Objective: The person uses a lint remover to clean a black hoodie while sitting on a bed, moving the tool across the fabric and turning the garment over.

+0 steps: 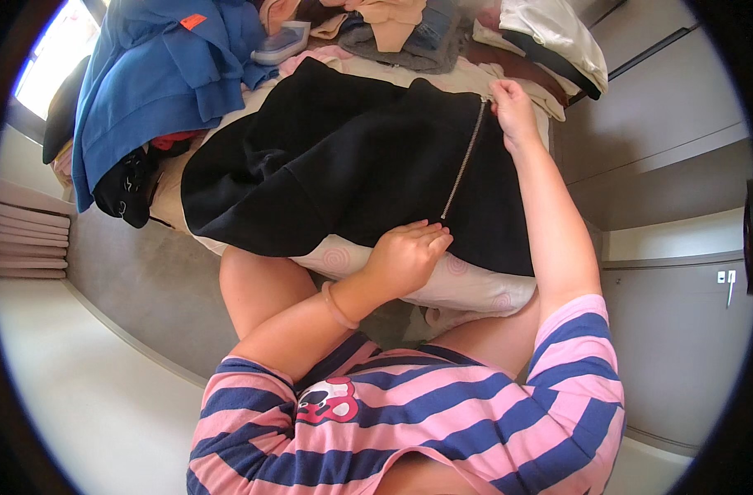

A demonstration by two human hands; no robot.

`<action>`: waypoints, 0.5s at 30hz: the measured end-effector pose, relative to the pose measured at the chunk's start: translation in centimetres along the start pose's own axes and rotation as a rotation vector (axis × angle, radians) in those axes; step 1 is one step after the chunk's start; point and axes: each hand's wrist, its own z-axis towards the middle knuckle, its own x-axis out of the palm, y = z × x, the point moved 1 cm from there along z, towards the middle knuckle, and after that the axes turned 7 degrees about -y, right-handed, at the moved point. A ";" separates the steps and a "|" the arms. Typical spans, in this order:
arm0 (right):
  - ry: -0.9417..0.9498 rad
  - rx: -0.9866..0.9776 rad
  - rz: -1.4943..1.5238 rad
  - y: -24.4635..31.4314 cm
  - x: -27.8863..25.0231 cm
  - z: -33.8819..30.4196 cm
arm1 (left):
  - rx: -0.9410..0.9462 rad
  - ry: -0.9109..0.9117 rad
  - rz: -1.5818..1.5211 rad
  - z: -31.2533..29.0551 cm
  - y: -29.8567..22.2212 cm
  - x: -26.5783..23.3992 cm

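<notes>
A black garment [343, 148] with a silvery metal zip [465, 157] lies spread across the bed in front of me. My right hand [513, 114] is closed in a pinch at the far end of the zip, holding the cloth there. Close to the zip's near end, my left hand [409, 254] has its fingers bent together on the garment's near edge. The tips of that hand's thumb are hidden. Folds bunch up on the garment's left side, while the part around the zip lies flatter.
Beneath the garment is a pale patterned bed cover [500, 289]. A blue sweatshirt [162, 91] and a black cap [129, 188] are piled at the left. Folded clothes [393, 25] line the back, with white and dark clothes [558, 37] at far right. Grey cabinets [657, 107] stand right.
</notes>
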 end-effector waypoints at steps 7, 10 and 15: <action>0.042 -0.032 -0.142 -2.8 -1.3 0.8 | -0.037 0.125 -0.115 -0.1 0.9 -1.6; -0.030 -0.189 -0.682 -6.2 -6.8 -1.0 | 0.028 0.111 -0.251 0.4 1.0 -2.5; -0.210 -0.363 -0.696 -10.1 -11.6 -9.5 | 0.183 -0.258 -0.040 3.6 2.2 -6.3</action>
